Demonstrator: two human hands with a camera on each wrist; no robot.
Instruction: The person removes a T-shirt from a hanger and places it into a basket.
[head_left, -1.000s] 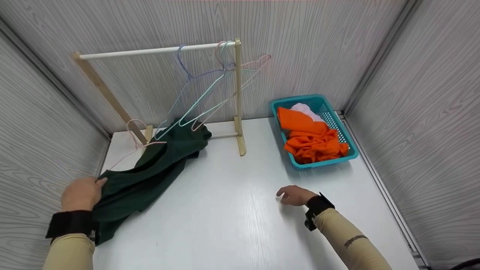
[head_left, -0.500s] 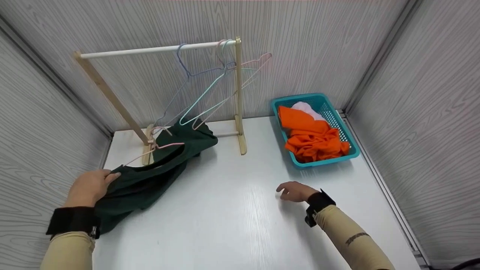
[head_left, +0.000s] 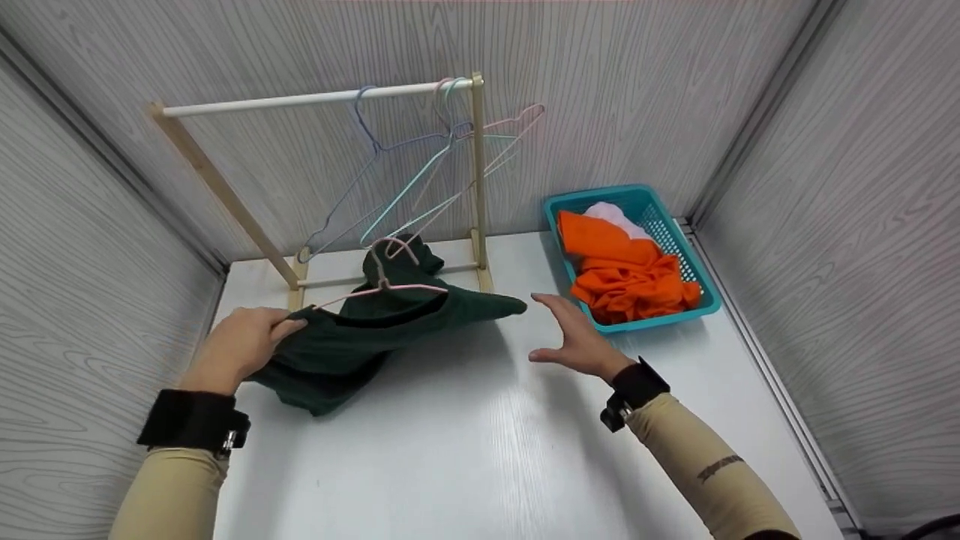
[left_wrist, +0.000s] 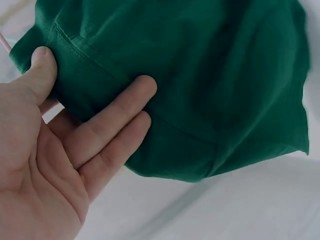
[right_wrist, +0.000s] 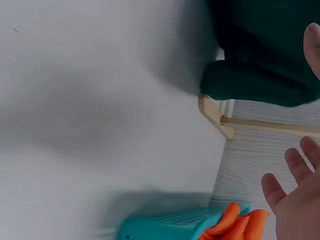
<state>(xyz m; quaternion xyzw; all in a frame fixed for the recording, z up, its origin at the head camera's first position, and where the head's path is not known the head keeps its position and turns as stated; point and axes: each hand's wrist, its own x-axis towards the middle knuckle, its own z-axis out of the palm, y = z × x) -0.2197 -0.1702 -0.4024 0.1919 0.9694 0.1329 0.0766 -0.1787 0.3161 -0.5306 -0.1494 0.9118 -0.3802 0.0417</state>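
Observation:
My left hand [head_left: 241,341] pinches one shoulder of a dark green shirt [head_left: 337,345] between thumb and fingers. The left wrist view shows the thumb on the green cloth [left_wrist: 200,90], with two fingertips lying against it. A pink hanger [head_left: 384,285] is inside the shirt, its hook rising from the neck opening; whether the hand also grips the hanger's end is hidden. The shirt's other shoulder juts right, toward my right hand [head_left: 574,337]. That hand is spread, thumb apart from fingers, a short gap away from the cloth and holding nothing.
Behind the shirt stands a wooden rack with a white rod [head_left: 300,100]. A purple hanger [head_left: 375,146], a mint hanger [head_left: 416,180] and a pink one hang there. A teal basket [head_left: 701,277] with orange cloth [head_left: 630,277] and white cloth sits back right against the wall.
My left hand has carried the shirt and its pink hanger rightward and away from me, and the far shoulder now sticks out. My right hand has risen forward and its fingers have spread.

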